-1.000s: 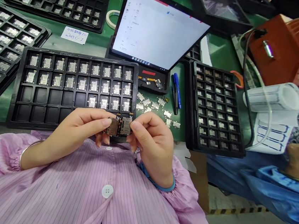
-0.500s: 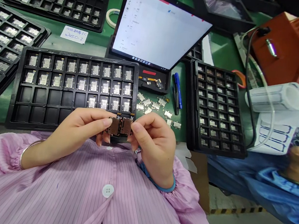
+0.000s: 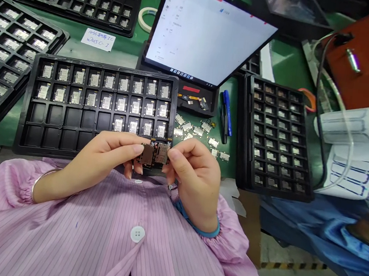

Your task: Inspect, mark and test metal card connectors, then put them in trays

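My left hand pinches a small dark circuit module between thumb and fingers. Beside it, my right hand grips a second, similar module with a metallic face. The two pieces are side by side, edges touching or nearly so, over the front right edge of a black compartment tray. Silvery modules stand in that tray's upper rows and in the right part of the third row. Loose silvery parts lie on the green surface just beyond my right hand.
A tilted screen stands behind the tray. Other filled trays lie left and right. Pens, a tape ring and a handwritten label are on the table. At right, a person's blue sleeve shows.
The whole view has shifted, so the table items sit slightly farther right. Both hands keep their hold, and the right-hand module now shows a lighter, more detailed face.
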The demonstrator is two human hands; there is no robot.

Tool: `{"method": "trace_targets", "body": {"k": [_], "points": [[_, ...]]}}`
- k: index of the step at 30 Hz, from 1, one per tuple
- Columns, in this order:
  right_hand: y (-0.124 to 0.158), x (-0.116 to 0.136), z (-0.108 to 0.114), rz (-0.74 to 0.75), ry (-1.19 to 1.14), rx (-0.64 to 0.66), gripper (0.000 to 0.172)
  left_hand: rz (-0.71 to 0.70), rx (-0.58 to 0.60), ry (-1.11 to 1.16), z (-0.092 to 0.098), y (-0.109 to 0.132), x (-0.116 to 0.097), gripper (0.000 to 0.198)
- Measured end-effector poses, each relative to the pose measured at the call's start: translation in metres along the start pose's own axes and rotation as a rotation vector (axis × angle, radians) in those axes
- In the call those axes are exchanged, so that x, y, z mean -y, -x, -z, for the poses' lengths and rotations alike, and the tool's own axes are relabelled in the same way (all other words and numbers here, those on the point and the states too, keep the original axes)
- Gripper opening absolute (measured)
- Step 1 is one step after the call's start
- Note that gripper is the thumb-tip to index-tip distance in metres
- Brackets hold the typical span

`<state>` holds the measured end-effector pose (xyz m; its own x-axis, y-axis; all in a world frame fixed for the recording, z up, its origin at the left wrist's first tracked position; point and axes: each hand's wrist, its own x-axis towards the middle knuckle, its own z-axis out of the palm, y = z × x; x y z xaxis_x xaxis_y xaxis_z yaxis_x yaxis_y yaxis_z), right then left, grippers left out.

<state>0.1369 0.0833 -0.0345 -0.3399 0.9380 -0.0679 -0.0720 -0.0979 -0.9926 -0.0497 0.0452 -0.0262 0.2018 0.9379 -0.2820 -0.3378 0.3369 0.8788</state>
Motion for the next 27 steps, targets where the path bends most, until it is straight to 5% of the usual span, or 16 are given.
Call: {"method": "trace_targets", "body": {"k": [20,27], "points": [[0.0,-0.001,-0.004,-0.002,-0.001,-0.027,0.023,0.01,0.004,-0.048,0.003,0.002,0.003,0.022],[0.001,0.011,0.012,0.196,-0.005,-0.214,0.023,0.087,-0.063,-0.11,0.006,0.007,0.003,0.025]]}}
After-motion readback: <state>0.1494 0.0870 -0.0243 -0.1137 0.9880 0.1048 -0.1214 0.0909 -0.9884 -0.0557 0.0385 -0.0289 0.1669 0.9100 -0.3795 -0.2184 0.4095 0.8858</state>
